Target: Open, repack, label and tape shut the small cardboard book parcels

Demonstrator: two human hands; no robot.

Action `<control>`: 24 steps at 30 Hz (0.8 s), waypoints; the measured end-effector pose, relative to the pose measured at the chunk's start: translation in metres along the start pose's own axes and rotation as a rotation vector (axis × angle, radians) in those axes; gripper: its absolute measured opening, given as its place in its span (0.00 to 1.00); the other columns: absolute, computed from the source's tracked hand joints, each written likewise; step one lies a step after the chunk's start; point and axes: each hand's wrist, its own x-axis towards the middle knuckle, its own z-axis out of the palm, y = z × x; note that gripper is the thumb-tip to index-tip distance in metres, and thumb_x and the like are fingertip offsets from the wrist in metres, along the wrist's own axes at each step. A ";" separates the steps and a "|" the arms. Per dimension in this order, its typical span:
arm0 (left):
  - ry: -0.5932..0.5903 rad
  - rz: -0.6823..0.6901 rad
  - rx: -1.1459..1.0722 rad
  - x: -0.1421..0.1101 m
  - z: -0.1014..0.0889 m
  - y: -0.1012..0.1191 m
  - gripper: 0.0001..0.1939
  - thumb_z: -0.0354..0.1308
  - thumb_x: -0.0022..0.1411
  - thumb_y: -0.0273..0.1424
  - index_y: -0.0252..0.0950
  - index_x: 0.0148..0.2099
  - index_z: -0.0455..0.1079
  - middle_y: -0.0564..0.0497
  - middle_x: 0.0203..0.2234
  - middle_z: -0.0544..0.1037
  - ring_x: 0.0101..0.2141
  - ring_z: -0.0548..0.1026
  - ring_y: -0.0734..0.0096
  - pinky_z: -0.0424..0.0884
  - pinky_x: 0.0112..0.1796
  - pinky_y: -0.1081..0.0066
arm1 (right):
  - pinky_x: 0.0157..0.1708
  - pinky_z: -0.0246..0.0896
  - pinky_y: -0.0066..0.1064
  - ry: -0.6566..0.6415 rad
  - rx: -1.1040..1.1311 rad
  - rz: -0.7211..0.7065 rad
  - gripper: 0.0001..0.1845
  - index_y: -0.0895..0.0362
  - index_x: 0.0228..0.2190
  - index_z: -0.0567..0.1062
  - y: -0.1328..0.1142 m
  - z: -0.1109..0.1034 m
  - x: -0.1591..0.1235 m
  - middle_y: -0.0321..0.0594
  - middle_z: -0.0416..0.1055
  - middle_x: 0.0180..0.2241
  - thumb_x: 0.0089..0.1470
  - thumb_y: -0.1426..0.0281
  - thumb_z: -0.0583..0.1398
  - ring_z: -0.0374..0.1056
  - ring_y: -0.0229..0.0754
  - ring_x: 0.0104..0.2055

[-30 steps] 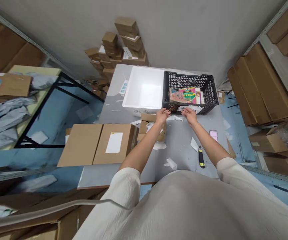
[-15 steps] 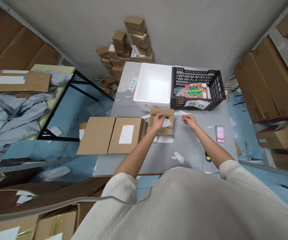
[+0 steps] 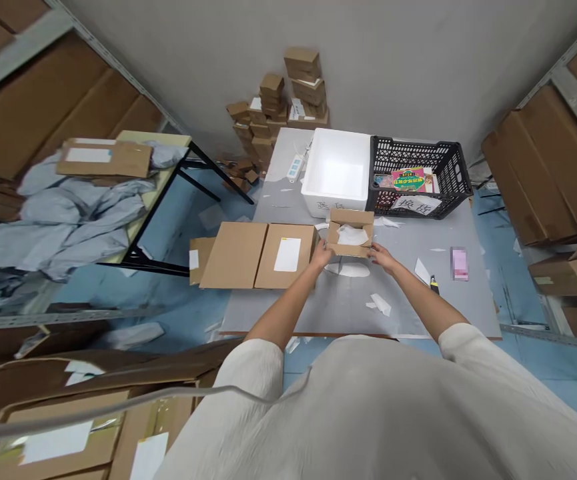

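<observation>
A small open cardboard box (image 3: 351, 250) sits in front of the white foam box, its flaps spread. A crumpled sheet of white paper (image 3: 352, 235) lies inside it; anything under the paper is hidden. My left hand (image 3: 322, 255) grips the cardboard box at its near left corner. At the near right corner, my right hand (image 3: 382, 257) has its fingers closed on the same box. To the left lie larger cardboard boxes, one with a white label (image 3: 287, 255).
A white foam box (image 3: 335, 167) and a black crate (image 3: 418, 200) holding books stand at the back of the grey table (image 3: 338, 310). On the right are a utility knife (image 3: 433, 285) and a phone (image 3: 459, 263). Paper scraps (image 3: 380, 305) lie near the front.
My left hand has come out of the small box to its left corner. My right hand has moved from beside it onto its right corner. The camera view has shifted.
</observation>
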 end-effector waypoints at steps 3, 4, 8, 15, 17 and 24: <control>-0.104 0.040 -0.039 -0.003 -0.003 -0.002 0.28 0.68 0.48 0.26 0.40 0.54 0.76 0.44 0.49 0.85 0.55 0.81 0.52 0.72 0.61 0.57 | 0.57 0.76 0.49 0.004 0.031 -0.027 0.27 0.45 0.48 0.85 0.001 0.005 -0.008 0.40 0.80 0.61 0.43 0.65 0.73 0.78 0.49 0.55; -0.109 0.044 -0.048 -0.003 -0.004 -0.003 0.29 0.68 0.48 0.26 0.40 0.55 0.76 0.44 0.50 0.85 0.55 0.80 0.52 0.72 0.60 0.58 | 0.57 0.77 0.49 0.020 0.040 -0.031 0.27 0.45 0.48 0.84 0.002 0.006 -0.010 0.39 0.80 0.61 0.42 0.64 0.73 0.78 0.49 0.54; -0.071 -0.006 -0.002 -0.004 -0.009 -0.006 0.36 0.69 0.46 0.26 0.40 0.60 0.75 0.43 0.50 0.82 0.52 0.80 0.54 0.73 0.56 0.60 | 0.54 0.78 0.46 0.078 0.052 -0.032 0.25 0.47 0.47 0.83 0.007 0.005 -0.015 0.40 0.82 0.57 0.44 0.63 0.72 0.78 0.49 0.52; -0.232 0.086 0.092 -0.019 -0.009 -0.015 0.18 0.63 0.42 0.27 0.40 0.40 0.80 0.49 0.37 0.83 0.45 0.79 0.54 0.75 0.52 0.61 | 0.56 0.77 0.44 0.185 0.094 -0.054 0.22 0.52 0.43 0.79 0.029 0.000 -0.035 0.44 0.83 0.50 0.44 0.63 0.69 0.78 0.49 0.53; -0.258 0.111 0.107 -0.025 -0.005 -0.016 0.17 0.62 0.42 0.28 0.40 0.39 0.80 0.50 0.35 0.83 0.43 0.79 0.55 0.76 0.51 0.61 | 0.57 0.76 0.44 0.208 0.106 -0.069 0.22 0.53 0.43 0.79 0.035 -0.003 -0.042 0.43 0.83 0.47 0.43 0.62 0.69 0.77 0.50 0.54; -0.196 0.116 0.145 -0.043 0.017 -0.014 0.11 0.62 0.48 0.31 0.40 0.37 0.79 0.49 0.32 0.79 0.44 0.77 0.56 0.75 0.51 0.62 | 0.54 0.76 0.42 0.264 0.154 -0.085 0.21 0.52 0.40 0.79 0.049 -0.023 -0.064 0.40 0.84 0.42 0.44 0.60 0.71 0.78 0.50 0.50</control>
